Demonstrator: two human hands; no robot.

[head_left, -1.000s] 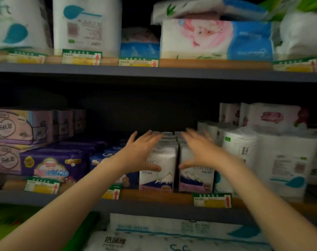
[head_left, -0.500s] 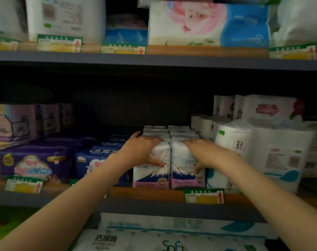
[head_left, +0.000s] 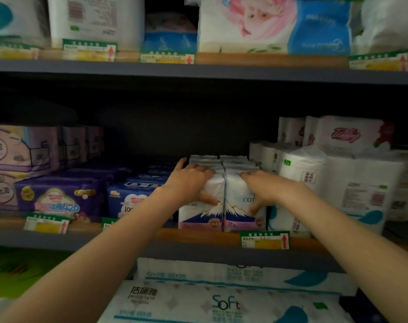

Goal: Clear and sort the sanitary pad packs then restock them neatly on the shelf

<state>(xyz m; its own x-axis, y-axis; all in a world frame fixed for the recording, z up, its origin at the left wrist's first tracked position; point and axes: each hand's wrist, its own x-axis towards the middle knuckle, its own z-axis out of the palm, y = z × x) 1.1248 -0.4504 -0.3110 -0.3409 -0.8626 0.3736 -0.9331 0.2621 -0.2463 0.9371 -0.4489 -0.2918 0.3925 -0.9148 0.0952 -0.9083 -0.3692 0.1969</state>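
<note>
Both hands now clamped on the front mountain-print packs

A second ago my hands hung spread above the rows; now my left hand (head_left: 193,183) grips the left pad pack (head_left: 201,213) and my right hand (head_left: 263,187) the right pad pack (head_left: 243,215), both standing at the front of the middle shelf (head_left: 198,236). I judge them ready to pull out for sorting.

White toilet-roll packs (head_left: 333,183) stand at the right of the middle tier, with pink-printed tissue packs (head_left: 345,134) stacked behind them. On the tier above lie a pink-and-blue tissue pack (head_left: 272,24) and a white pack with a barcode (head_left: 95,19), and green-and-yellow price tags (head_left: 264,240) hang along the edges. Below, a white pack printed "Soft" (head_left: 221,304) lies beside a green pack (head_left: 23,269).
</note>
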